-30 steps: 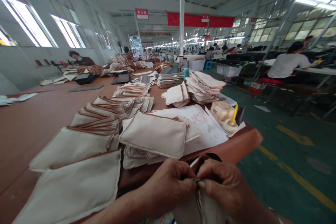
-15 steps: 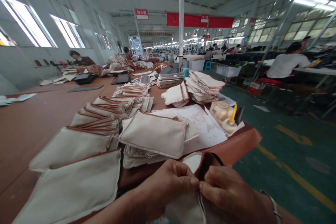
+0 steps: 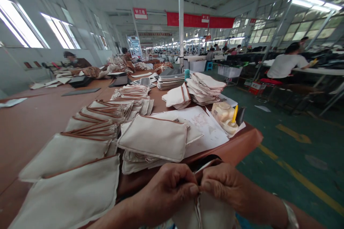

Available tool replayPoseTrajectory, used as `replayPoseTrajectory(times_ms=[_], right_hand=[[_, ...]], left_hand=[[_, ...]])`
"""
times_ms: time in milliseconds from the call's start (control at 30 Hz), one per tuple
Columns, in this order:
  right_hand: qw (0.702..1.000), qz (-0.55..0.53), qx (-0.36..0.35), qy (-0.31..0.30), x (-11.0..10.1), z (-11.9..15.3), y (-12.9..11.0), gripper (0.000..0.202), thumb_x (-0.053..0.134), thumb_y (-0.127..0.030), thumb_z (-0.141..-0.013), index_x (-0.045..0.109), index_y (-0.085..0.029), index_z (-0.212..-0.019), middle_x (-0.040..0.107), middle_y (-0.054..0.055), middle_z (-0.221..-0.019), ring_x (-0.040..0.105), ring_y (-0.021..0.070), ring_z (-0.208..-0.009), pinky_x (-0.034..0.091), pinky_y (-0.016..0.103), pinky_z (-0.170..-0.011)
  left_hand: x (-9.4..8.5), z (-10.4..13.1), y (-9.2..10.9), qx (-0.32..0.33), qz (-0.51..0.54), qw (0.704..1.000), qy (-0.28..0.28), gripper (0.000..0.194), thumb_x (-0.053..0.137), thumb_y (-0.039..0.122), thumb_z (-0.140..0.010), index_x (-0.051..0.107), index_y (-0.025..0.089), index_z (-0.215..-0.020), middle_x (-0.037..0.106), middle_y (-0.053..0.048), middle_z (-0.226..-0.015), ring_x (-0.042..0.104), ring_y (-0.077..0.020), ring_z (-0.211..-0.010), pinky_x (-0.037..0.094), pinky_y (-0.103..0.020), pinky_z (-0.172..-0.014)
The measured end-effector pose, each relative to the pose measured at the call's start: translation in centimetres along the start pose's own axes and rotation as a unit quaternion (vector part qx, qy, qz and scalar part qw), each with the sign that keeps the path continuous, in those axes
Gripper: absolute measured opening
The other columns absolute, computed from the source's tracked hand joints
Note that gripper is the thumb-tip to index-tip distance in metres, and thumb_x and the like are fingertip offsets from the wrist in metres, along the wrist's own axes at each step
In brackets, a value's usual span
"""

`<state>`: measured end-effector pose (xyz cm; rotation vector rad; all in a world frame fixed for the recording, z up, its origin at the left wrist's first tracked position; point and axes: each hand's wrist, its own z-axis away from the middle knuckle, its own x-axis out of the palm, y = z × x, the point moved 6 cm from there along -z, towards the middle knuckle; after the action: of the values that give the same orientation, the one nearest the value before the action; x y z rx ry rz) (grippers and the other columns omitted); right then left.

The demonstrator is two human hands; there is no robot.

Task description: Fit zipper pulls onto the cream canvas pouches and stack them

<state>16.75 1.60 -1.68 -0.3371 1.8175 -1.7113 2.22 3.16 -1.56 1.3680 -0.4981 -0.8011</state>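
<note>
Both my hands pinch one off-white fabric pouch (image 3: 215, 209) with brown trim, held low in front of me at the table's near edge. My left hand (image 3: 172, 189) is closed on its rim, thumb pressed against curled fingers. Right beside it, my right hand (image 3: 233, 189) grips the same rim, the thumb tips almost touching. A seam runs down the pouch below the thumbs; its upper part is mostly hidden behind my hands. Just beyond lies a stack of similar pouches (image 3: 153, 137). To the left, more pouches (image 3: 72, 189) lie overlapped in a long row.
Behind the stack, a white paper sheet (image 3: 209, 130) lies on the brown table (image 3: 48, 114). A glue pot with a yellow-handled brush (image 3: 234, 115) stands at the right edge. Another pouch pile (image 3: 205, 87) sits farther back. One person (image 3: 286, 64) sits across the aisle, another at the far left.
My hands have drawn closer together at the pouch's rim, and its open mouth shows less. The view has shifted slightly, so the table scene sits farther left.
</note>
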Motion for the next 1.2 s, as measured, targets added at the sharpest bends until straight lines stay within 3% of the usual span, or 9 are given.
replayPoseTrajectory(times_ms=[233,367,533,633,767,833,967,1033,1200], right_hand=[[0.998,0.012,-0.056,0.031,0.4,0.3,-0.6,0.013,0.059,-0.026,-0.086,0.057,-0.017,-0.077,0.055,-0.001,-0.075,0.047,0.0136,-0.069,0.037,0.023,-0.063],[0.996,-0.080,-0.026,-0.039,0.1,0.7,0.2,0.022,0.065,-0.037,-0.083,0.059,-0.016,-0.081,0.055,0.001,-0.082,0.046,0.0146,-0.072,0.037,0.024,-0.064],[0.986,-0.162,0.025,-0.035,-0.7,1.1,0.6,0.023,0.063,-0.035,-0.086,0.060,-0.014,-0.096,0.051,-0.001,-0.081,0.038,0.0118,-0.068,0.030,0.022,-0.058],[0.993,-0.117,0.011,0.003,-0.9,1.2,0.4,0.017,0.060,-0.025,-0.085,0.055,-0.017,-0.099,0.047,-0.003,-0.080,0.037,0.0117,-0.068,0.032,0.021,-0.058],[0.994,0.057,-0.050,0.083,-1.1,1.3,-0.2,0.007,0.055,-0.017,-0.086,0.053,-0.019,-0.092,0.050,-0.002,-0.079,0.042,0.0131,-0.067,0.036,0.023,-0.060],[0.969,0.164,-0.137,0.123,-1.1,1.6,-1.3,0.007,0.052,-0.013,-0.087,0.054,-0.019,-0.088,0.053,0.000,-0.078,0.046,0.0146,-0.069,0.038,0.025,-0.062],[0.875,0.371,-0.279,0.136,0.4,2.2,-3.1,0.018,0.048,-0.006,-0.090,0.062,-0.016,-0.096,0.059,0.006,-0.080,0.050,0.0196,-0.074,0.039,0.031,-0.067],[0.843,0.430,-0.295,0.132,1.0,2.3,-3.3,0.019,0.047,-0.006,-0.091,0.063,-0.012,-0.099,0.061,0.008,-0.079,0.050,0.0211,-0.073,0.039,0.033,-0.065],[0.822,0.477,-0.295,0.102,2.0,2.3,-3.5,0.023,0.042,-0.005,-0.094,0.064,-0.008,-0.098,0.062,0.009,-0.077,0.052,0.0218,-0.069,0.039,0.032,-0.060]], left_hand=[[0.3,0.0,-1.1,-0.010,0.126,0.992,0.011,0.046,0.069,0.058,-0.080,0.056,0.013,-0.079,0.044,0.002,-0.065,0.031,-0.0083,-0.058,0.020,-0.022,-0.051],[0.2,-0.1,-1.1,-0.011,0.095,0.995,0.000,0.045,0.067,0.056,-0.082,0.057,0.013,-0.080,0.043,0.003,-0.064,0.030,-0.0079,-0.057,0.019,-0.022,-0.051],[-0.2,-0.1,-1.6,-0.052,0.103,0.993,-0.003,0.048,0.068,0.059,-0.080,0.057,0.013,-0.082,0.043,0.004,-0.065,0.028,-0.0075,-0.056,0.018,-0.022,-0.050],[-0.1,0.0,-2.5,-0.096,0.122,0.988,-0.012,0.049,0.071,0.059,-0.076,0.060,0.012,-0.084,0.043,0.004,-0.065,0.028,-0.0076,-0.056,0.019,-0.021,-0.051],[0.2,0.1,-3.2,-0.129,0.154,0.980,-0.011,0.049,0.075,0.056,-0.074,0.071,0.010,-0.091,0.051,0.001,-0.069,0.034,-0.0086,-0.058,0.023,-0.021,-0.055],[0.4,0.1,-3.4,-0.138,0.194,0.971,0.000,0.047,0.078,0.052,-0.072,0.073,0.011,-0.094,0.056,-0.001,-0.071,0.038,-0.0092,-0.060,0.025,-0.021,-0.057],[0.7,0.2,-3.7,-0.144,0.260,0.954,0.032,0.043,0.081,0.046,-0.071,0.074,0.011,-0.094,0.060,-0.003,-0.074,0.043,-0.0094,-0.060,0.027,-0.022,-0.059],[0.8,0.3,-3.8,-0.138,0.257,0.955,0.046,0.041,0.080,0.044,-0.072,0.075,0.010,-0.094,0.060,-0.004,-0.074,0.043,-0.0090,-0.060,0.027,-0.022,-0.059],[1.0,0.5,-3.4,-0.133,0.254,0.956,0.058,0.042,0.082,0.043,-0.070,0.075,0.007,-0.089,0.059,-0.004,-0.071,0.042,-0.0087,-0.059,0.027,-0.022,-0.059]])
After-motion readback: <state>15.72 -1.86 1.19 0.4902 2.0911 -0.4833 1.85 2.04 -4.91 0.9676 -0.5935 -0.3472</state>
